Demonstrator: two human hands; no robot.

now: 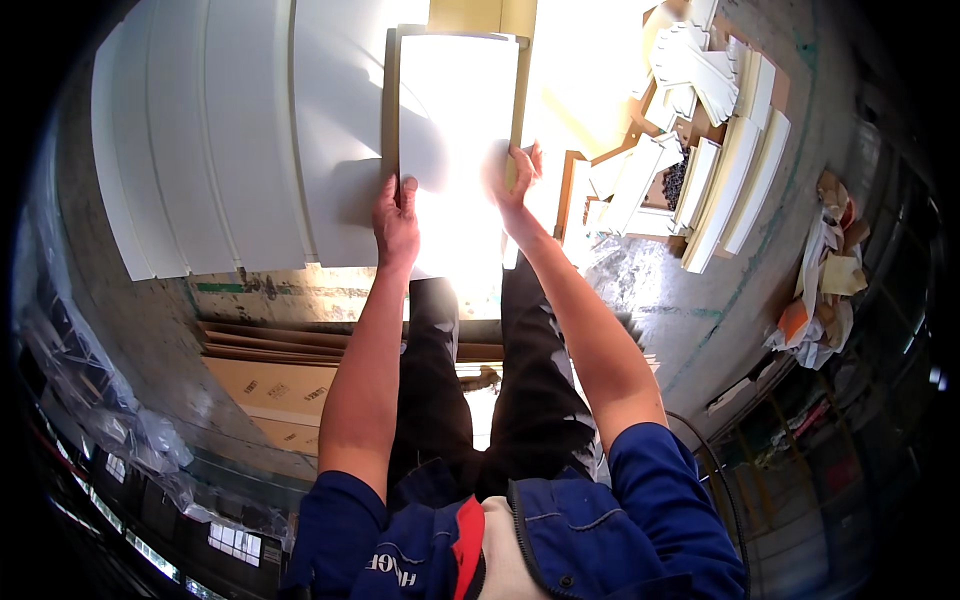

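A long white panel (425, 110) with raised grey-brown side edges lies lengthwise in front of me. My left hand (397, 222) holds its left edge, thumb on top and the other fingers hidden at the side. At the right edge, my right hand (515, 188) grips with its fingers bent around the rim. Strong glare washes out the panel's near part and some of the right hand's outline. Left of the held panel lie several wide white panels (250, 130) side by side, with a shadow from my arm or the panel on them.
White trim pieces (640, 185) are heaped in a cardboard box at the right. Flat cardboard sheets (270, 385) are stacked by my legs. Crumpled wrapping (825, 285) lies on the floor far right; clear plastic sheeting (100, 385) hangs at the left.
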